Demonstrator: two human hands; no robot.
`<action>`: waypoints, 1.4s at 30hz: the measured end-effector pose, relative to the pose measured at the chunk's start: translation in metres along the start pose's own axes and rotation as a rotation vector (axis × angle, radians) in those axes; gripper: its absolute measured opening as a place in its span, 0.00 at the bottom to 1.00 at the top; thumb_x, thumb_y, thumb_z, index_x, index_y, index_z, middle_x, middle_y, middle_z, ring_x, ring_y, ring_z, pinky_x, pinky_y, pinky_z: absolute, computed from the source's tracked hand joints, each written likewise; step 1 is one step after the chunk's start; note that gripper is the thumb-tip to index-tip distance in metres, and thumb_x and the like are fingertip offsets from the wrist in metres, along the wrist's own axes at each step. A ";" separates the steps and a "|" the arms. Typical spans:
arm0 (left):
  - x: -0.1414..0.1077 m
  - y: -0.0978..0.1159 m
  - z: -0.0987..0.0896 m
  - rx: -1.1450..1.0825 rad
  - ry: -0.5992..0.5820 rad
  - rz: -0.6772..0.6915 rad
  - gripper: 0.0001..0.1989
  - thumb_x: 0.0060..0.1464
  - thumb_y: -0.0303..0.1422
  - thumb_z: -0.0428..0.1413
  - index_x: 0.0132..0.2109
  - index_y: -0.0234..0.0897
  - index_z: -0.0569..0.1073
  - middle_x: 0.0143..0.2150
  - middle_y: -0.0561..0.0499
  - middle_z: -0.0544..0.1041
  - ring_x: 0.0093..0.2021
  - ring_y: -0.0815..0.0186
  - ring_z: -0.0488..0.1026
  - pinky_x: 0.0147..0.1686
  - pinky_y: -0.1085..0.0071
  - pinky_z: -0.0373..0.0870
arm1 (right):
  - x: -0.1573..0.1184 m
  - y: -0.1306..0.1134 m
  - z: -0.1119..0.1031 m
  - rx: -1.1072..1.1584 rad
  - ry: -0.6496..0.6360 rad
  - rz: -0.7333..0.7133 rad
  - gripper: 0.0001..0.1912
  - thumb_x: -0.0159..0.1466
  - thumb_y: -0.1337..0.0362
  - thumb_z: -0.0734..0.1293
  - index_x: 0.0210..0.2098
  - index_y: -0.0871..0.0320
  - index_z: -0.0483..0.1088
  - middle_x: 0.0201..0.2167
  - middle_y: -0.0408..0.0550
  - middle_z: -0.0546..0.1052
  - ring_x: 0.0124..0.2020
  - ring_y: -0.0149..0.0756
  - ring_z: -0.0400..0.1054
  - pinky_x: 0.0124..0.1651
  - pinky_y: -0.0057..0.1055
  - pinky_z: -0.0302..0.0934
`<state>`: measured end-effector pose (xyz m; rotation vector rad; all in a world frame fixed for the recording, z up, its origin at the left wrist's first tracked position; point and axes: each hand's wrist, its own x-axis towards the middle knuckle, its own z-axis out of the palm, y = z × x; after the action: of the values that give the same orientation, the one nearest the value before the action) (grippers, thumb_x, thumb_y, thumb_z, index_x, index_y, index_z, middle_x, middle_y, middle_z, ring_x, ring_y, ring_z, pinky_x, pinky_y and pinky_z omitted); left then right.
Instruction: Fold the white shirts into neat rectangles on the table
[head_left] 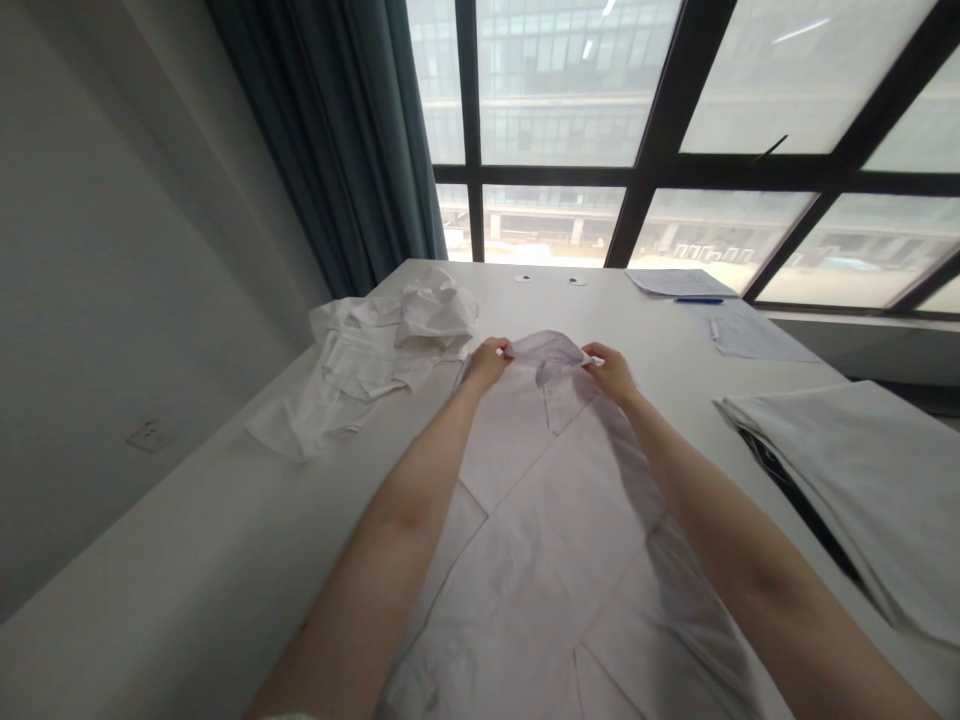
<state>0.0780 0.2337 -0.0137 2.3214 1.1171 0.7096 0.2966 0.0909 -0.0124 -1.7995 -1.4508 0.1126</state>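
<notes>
An office or commercial workroom is suggested rather than a home. A long white table (225, 560) is set along a wall beside black-framed windows (645, 170), where a teal curtain (322, 130) is hung. Printed papers (679, 282) and a blue pen (697, 300) are laid on the table, a wall socket (150, 435) is fitted nearby, and a multistorey building (570, 80) is seen outside.

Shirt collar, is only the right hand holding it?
No, the left hand and the right hand both pinch the collar.
</notes>
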 end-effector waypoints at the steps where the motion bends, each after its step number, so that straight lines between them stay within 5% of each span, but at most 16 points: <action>1: -0.003 -0.002 -0.001 -0.006 0.007 0.027 0.13 0.54 0.24 0.52 0.43 0.38 0.78 0.47 0.49 0.78 0.49 0.63 0.73 0.51 0.70 0.67 | -0.003 0.002 -0.001 -0.024 -0.013 -0.007 0.11 0.57 0.64 0.61 0.34 0.57 0.74 0.35 0.47 0.80 0.40 0.39 0.71 0.45 0.33 0.62; 6: -0.024 -0.013 -0.001 -0.030 -0.037 0.157 0.16 0.51 0.19 0.50 0.37 0.37 0.80 0.43 0.50 0.79 0.45 0.67 0.75 0.49 0.73 0.68 | -0.018 0.009 -0.003 -0.149 -0.080 -0.055 0.14 0.53 0.72 0.61 0.33 0.55 0.77 0.38 0.48 0.80 0.47 0.42 0.70 0.53 0.37 0.57; 11: -0.038 -0.012 -0.003 0.035 -0.120 0.325 0.18 0.50 0.26 0.60 0.50 0.42 0.77 0.55 0.49 0.75 0.57 0.63 0.69 0.59 0.66 0.61 | -0.028 0.009 -0.008 -0.230 -0.176 -0.167 0.26 0.51 0.76 0.62 0.47 0.52 0.76 0.47 0.45 0.79 0.55 0.42 0.65 0.59 0.41 0.51; 16: -0.046 -0.004 -0.006 0.273 -0.274 0.424 0.20 0.59 0.27 0.53 0.56 0.49 0.72 0.63 0.53 0.69 0.66 0.66 0.59 0.66 0.60 0.47 | -0.035 0.010 -0.014 -0.277 -0.240 -0.232 0.21 0.56 0.74 0.62 0.40 0.47 0.79 0.49 0.38 0.78 0.60 0.40 0.61 0.61 0.42 0.49; 25: -0.051 0.011 -0.010 0.231 -0.227 0.320 0.21 0.56 0.25 0.54 0.55 0.44 0.74 0.61 0.52 0.70 0.62 0.65 0.65 0.64 0.67 0.55 | -0.035 0.014 -0.003 -0.358 -0.115 -0.044 0.24 0.55 0.76 0.59 0.41 0.50 0.79 0.48 0.42 0.79 0.53 0.40 0.68 0.58 0.42 0.56; 31: -0.054 0.022 -0.002 0.189 -0.169 0.161 0.23 0.62 0.25 0.40 0.53 0.37 0.76 0.55 0.48 0.77 0.56 0.64 0.72 0.58 0.68 0.64 | -0.033 -0.004 0.002 -0.349 -0.091 -0.016 0.22 0.61 0.72 0.56 0.46 0.55 0.77 0.48 0.49 0.78 0.50 0.40 0.69 0.57 0.38 0.58; 39: -0.065 0.028 0.025 0.298 -0.167 0.139 0.23 0.64 0.31 0.43 0.64 0.39 0.62 0.69 0.45 0.58 0.69 0.58 0.51 0.65 0.56 0.48 | -0.044 -0.008 0.027 -0.342 -0.067 0.045 0.21 0.64 0.65 0.60 0.56 0.58 0.68 0.60 0.55 0.67 0.61 0.44 0.59 0.61 0.41 0.54; 42: -0.069 0.027 0.023 0.362 -0.011 0.067 0.21 0.63 0.36 0.47 0.62 0.36 0.63 0.66 0.40 0.61 0.66 0.55 0.56 0.63 0.57 0.52 | -0.043 -0.001 0.022 -0.341 0.025 0.141 0.22 0.64 0.64 0.59 0.57 0.61 0.66 0.57 0.60 0.68 0.59 0.45 0.61 0.59 0.41 0.55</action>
<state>0.0708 0.1587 -0.0314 2.6697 1.2535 0.5539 0.2698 0.0653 -0.0438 -2.1704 -1.3869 -0.0924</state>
